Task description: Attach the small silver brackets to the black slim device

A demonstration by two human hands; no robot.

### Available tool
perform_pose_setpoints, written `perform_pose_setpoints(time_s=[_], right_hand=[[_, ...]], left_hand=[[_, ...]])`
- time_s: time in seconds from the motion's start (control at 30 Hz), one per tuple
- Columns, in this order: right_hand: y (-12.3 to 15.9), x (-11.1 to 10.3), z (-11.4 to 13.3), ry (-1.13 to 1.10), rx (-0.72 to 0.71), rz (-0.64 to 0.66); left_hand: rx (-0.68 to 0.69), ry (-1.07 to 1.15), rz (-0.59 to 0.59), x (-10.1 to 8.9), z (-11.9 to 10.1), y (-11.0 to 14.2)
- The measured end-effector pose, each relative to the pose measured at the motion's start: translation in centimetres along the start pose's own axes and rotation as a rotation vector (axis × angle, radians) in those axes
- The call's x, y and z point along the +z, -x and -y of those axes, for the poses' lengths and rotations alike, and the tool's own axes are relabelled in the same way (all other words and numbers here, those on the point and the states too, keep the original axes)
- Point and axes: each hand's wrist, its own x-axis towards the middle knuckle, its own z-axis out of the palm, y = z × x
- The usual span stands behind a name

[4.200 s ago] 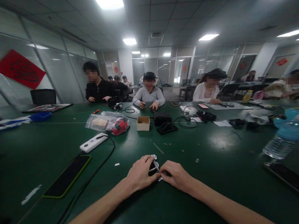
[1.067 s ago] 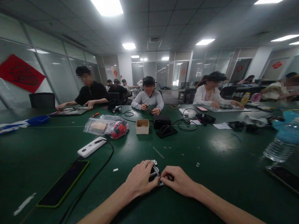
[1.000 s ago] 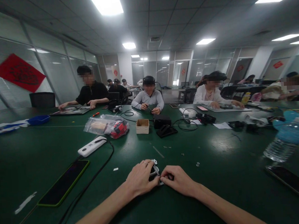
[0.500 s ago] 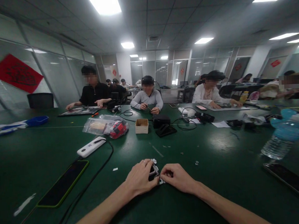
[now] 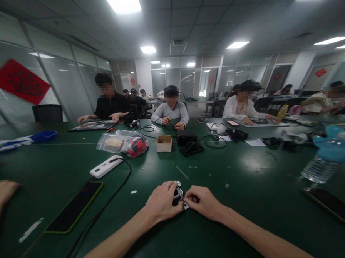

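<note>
Silvery part (image 5: pixel 179 193) gripped by left hand (image 5: pixel 163 200), grip of right hand (image 5: pixel 204 202) unclear, red sign (image 5: pixel 19 82) illegible

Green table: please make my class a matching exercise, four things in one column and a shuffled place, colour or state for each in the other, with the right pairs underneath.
1. wearer's left hand
2. white-and-dark part
3. small open box
4. phone on the left

A. edged in bright green
B. right of the clear plastic bag
C. wears a ring
D. partly hidden by a hand

Pairs: 1-C, 2-D, 3-B, 4-A
</note>
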Motion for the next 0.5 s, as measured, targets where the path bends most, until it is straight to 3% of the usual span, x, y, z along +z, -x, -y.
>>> perform_pose_setpoints(time_s=[0.23, 0.5], right_hand=[[-0.24, -0.02, -0.20, 0.205, -0.229, 0.017], [-0.25, -0.23, -0.01, 0.401, -0.375, 0.043]], left_hand=[[0.016, -0.002, 0.008, -0.17, -0.02, 0.10], [0.018, 0.011, -0.009, -0.06, 0.03, 0.08]])
